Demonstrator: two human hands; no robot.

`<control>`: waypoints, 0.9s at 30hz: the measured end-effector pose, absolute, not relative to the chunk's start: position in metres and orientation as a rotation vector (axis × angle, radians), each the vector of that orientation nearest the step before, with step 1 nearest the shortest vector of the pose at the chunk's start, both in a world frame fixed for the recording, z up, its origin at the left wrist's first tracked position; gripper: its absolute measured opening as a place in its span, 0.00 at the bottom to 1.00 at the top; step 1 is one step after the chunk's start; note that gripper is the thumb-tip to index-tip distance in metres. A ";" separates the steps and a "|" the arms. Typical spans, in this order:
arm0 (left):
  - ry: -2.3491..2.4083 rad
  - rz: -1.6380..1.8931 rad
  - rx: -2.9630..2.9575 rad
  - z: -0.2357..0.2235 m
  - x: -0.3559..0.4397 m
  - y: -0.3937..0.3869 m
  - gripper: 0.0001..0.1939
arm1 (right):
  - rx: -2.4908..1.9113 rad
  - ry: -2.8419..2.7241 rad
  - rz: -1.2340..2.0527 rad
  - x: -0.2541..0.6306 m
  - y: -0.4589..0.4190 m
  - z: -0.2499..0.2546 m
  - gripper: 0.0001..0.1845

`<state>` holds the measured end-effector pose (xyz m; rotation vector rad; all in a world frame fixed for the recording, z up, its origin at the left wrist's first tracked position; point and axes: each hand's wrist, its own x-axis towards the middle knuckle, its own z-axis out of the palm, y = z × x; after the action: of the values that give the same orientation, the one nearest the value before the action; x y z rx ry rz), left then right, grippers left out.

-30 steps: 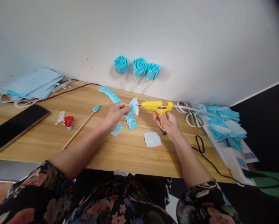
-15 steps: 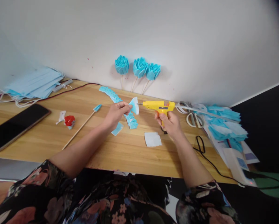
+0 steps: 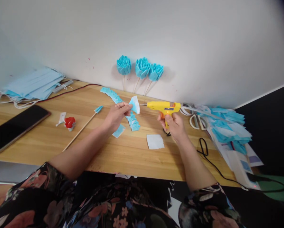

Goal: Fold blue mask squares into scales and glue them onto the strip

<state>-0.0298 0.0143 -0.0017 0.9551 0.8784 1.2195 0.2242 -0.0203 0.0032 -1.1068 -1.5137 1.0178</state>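
Pinched in my left hand (image 3: 120,114) is a small blue and white fabric petal (image 3: 134,105), its white edge facing right. My right hand (image 3: 174,125) grips a yellow glue gun (image 3: 162,107) by its handle, a long clear glue stick (image 3: 201,112) reaching out of the back. The metal nozzle points left at the petal, a small gap apart from it. Under my left hand runs a curved row of folded blue petals (image 3: 133,122), partly hidden. A flat blue piece (image 3: 119,130) and a white square (image 3: 155,141) lie nearby on the table.
Three blue flowers (image 3: 142,68) on sticks lean against the wall. A blue-tipped stick (image 3: 83,126), red wrapper (image 3: 70,123) and phone (image 3: 17,128) are at left, below face masks (image 3: 35,83). Scissors (image 3: 198,122), blue scraps (image 3: 229,128), a black cord (image 3: 205,152) and a power strip (image 3: 243,169) are at right.
The glue gun has drawn back slightly to the right, so its nozzle has come away from the petal. My left hand has shifted a little left and up with the petal.
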 end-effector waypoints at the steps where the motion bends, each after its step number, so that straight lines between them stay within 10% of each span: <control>1: 0.879 1.217 0.961 -0.002 -0.030 0.014 0.14 | -1.121 -1.524 1.027 0.224 -0.021 0.002 0.22; 27: 0.858 1.196 1.001 -0.004 -0.030 0.014 0.15 | -1.261 -1.584 0.986 0.223 -0.023 0.005 0.25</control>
<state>-0.0304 0.0144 -0.0039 1.0014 0.8582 1.1962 0.2230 -0.0228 0.0054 -1.2612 -1.5840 0.9858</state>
